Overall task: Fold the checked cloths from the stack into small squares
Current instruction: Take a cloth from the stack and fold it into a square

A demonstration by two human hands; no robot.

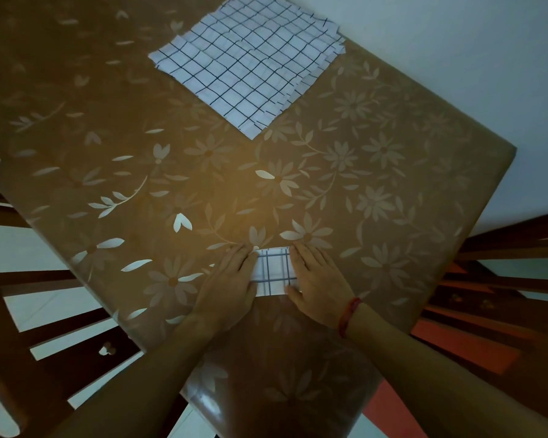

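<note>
A small folded checked cloth (274, 271), white with dark lines, lies near the table's front corner. My left hand (227, 286) lies flat on its left side and my right hand (318, 281) lies flat on its right side, both pressing it down with fingers stretched out. Only the middle strip of the cloth shows between them. A stack of unfolded checked cloths (247, 61) rests at the far side of the table, well away from both hands.
The table (140, 137) wears a brown cover printed with pale flowers. Its edges run diagonally, with a corner right below my arms. Dark wooden chairs (45, 343) stand at the left and right. A pale wall (456, 58) is behind the stack.
</note>
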